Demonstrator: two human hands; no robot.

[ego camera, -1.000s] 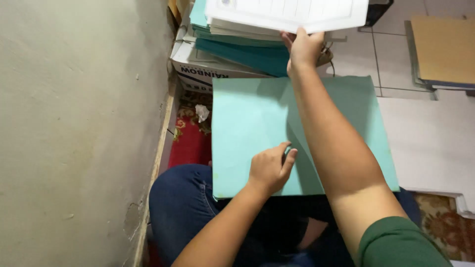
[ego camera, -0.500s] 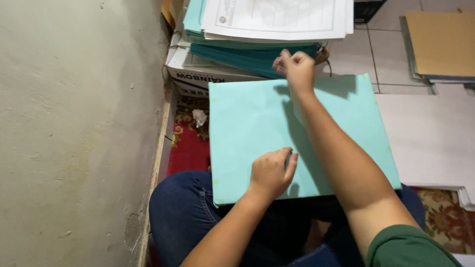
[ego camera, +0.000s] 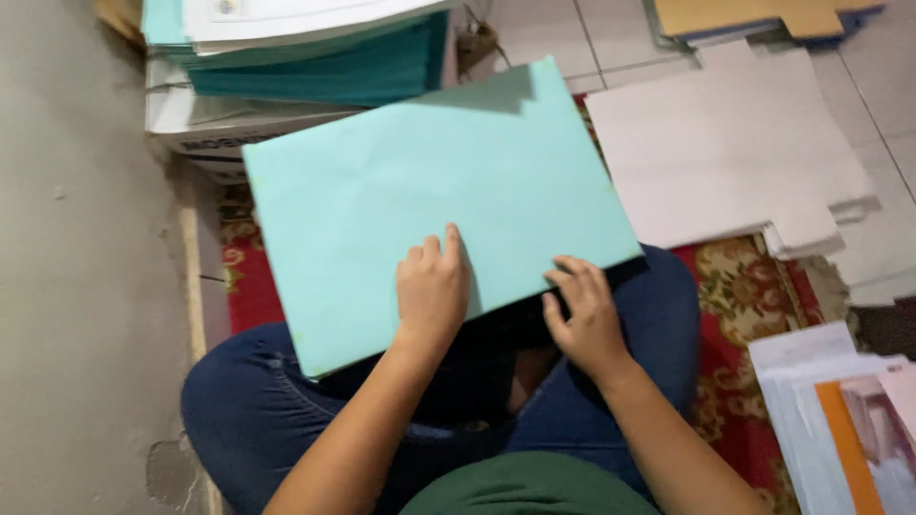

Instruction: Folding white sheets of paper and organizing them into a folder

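A large light-teal paper folder [ego camera: 429, 191] lies tilted across my lap, over my blue jeans. My left hand [ego camera: 431, 286] rests palm-down on its near part, fingers pressing on the surface. My right hand [ego camera: 582, 319] grips the folder's near edge, fingers curled under it and thumb beside the edge. The far end of the folder reaches toward a stack of teal folders with white sheets on top [ego camera: 305, 38], which sits on a white cardboard box [ego camera: 219, 124].
A plaster wall [ego camera: 86, 286] runs along the left. Flat white cardboard sheets [ego camera: 735, 143] lie on the tiled floor at right, brown cardboard [ego camera: 754, 14] beyond them. A red patterned rug [ego camera: 754, 286] lies under me. White and orange papers [ego camera: 840, 420] sit at lower right.
My right hand has come back from the far stack to the folder's near edge. The folder has turned and tilted on my lap; my left hand now lies flat on it.
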